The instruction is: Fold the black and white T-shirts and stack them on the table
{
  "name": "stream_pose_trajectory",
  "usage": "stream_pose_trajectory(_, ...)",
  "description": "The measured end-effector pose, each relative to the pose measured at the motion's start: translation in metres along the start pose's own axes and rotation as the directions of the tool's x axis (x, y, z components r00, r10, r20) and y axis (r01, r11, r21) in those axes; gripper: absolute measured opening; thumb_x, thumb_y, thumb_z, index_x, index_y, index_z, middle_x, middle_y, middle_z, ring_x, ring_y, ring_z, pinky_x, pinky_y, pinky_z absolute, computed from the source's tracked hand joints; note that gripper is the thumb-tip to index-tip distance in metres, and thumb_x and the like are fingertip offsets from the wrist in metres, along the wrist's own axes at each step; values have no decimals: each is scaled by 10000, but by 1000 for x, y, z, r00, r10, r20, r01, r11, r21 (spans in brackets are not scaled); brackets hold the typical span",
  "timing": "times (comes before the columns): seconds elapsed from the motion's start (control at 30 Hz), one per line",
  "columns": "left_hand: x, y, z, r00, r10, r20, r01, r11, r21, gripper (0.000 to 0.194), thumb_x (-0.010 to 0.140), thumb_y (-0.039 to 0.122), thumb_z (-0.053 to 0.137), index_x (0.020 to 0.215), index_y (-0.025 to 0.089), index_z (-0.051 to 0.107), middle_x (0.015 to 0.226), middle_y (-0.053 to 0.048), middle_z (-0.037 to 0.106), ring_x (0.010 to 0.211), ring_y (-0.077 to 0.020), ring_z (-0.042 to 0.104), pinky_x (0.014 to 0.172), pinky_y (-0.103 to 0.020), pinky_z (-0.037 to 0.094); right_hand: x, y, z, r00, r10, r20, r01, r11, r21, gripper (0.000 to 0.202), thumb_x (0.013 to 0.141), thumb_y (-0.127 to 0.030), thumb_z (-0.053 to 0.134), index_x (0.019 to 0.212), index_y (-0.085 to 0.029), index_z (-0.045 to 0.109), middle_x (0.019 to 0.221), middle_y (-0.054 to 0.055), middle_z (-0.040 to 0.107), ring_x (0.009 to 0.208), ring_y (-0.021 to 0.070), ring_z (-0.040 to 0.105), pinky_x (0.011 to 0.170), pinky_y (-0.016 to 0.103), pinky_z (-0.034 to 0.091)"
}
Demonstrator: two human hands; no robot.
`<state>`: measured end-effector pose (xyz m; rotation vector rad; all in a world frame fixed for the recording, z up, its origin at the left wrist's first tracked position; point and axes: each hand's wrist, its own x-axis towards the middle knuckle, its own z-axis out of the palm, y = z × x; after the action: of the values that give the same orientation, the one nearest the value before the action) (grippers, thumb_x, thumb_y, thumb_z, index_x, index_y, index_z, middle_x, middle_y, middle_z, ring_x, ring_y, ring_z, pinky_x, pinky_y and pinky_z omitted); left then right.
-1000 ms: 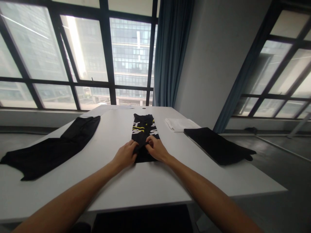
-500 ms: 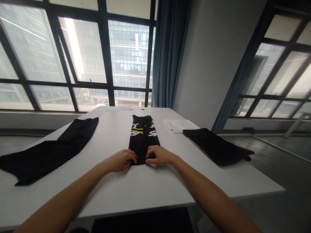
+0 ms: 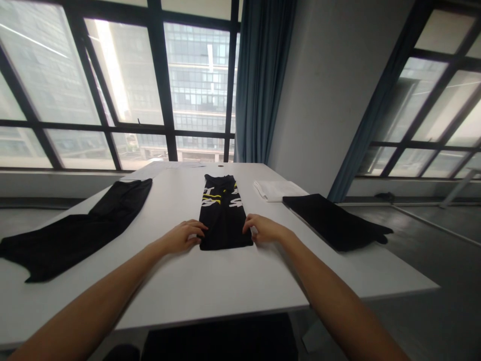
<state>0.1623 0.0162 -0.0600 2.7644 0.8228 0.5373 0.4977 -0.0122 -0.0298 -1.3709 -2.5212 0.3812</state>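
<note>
A folded black shirt (image 3: 224,228) with white lettering and yellow stripes lies lengthwise on the white table in front of me. My left hand (image 3: 185,234) is at its left edge near the bottom, fingertips bent over the cloth with the thumb below them. At the right edge, my right hand (image 3: 264,228) has its fingers curled and pressed together on the fabric. The shirt's lower edge lies flat and fully visible between the hands.
On the white table (image 3: 210,286), a black garment (image 3: 90,228) is spread at the left. A folded white cloth (image 3: 278,190) and another black garment (image 3: 330,220) lie at the right. The table's front edge is close to me; windows and a blue curtain (image 3: 259,90) stand beyond.
My hands have moved apart, from the middle of the shirt's lower edge out to its two sides. The lower part of the shirt now shows wider and uncovered.
</note>
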Motion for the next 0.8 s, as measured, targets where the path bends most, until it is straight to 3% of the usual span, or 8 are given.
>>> stream_pose_trajectory(0.13,2,2,0,999,-44,7,43,999,16,278,904,282,482,1075,225,693,1096,-68,724,1025,-223,640,972,-367,442,3,-2,1,995,-96,-22,96,995,39,169,697,-146,674,844,-172,753,1032,73,681,948,212,623,896,326,462)
stream_pose_trajectory(0.23,-4,16,-15,994,-105,36,107,994,-36,281,919,353,468,1018,224,697,963,-48,737,872,-205,654,834,-312,476,-5,-3,-11,998,-48,31,43,990,135,179,730,-198,662,891,-178,739,928,44,719,877,197,639,855,321,473)
stream_pose_trajectory(0.43,-5,48,-40,961,-26,277,168,847,-505,425,811,586,607,753,167,653,676,-7,635,643,-155,561,605,-258,461,-18,-13,-30,926,-148,346,-85,814,574,328,677,-415,771,834,-141,683,743,9,678,724,156,627,702,271,489)
stream_pose_trajectory(0.53,9,41,-34,983,-175,62,170,719,-674,519,772,646,630,922,151,669,767,-33,667,711,-184,606,650,-299,501,-3,-10,-25,993,-83,83,0,706,708,446,692,-524,757,899,-140,661,825,35,677,770,157,630,734,283,498)
stream_pose_trajectory(0.57,15,33,-29,960,-276,-45,166,693,-701,555,794,648,604,1034,149,654,833,-49,683,762,-200,628,684,-320,515,5,-7,-21,998,21,-56,25,709,705,453,739,-547,714,945,-147,657,869,48,679,796,159,631,749,288,502)
stream_pose_trajectory(0.63,23,16,-17,852,-497,-165,239,649,-723,632,858,638,514,1260,152,551,959,-86,693,835,-218,656,720,-352,531,20,1,-9,932,259,-254,-33,759,650,441,853,-543,597,1072,-163,637,943,73,680,810,157,640,755,293,510)
stream_pose_trajectory(0.73,25,-8,1,730,-664,-162,450,645,-618,727,866,603,490,1416,136,397,1122,-150,673,853,-227,678,760,-387,537,35,12,10,839,456,-297,-273,825,495,424,930,-457,522,1224,-157,579,967,98,690,767,159,660,744,295,514)
stream_pose_trajectory(0.8,21,-14,9,763,-620,-183,490,739,-462,761,827,580,543,1413,112,412,1228,-188,631,918,-253,675,837,-420,524,36,15,18,854,442,-274,-332,869,366,408,916,-409,561,1237,-159,582,958,87,700,771,163,664,758,293,510)
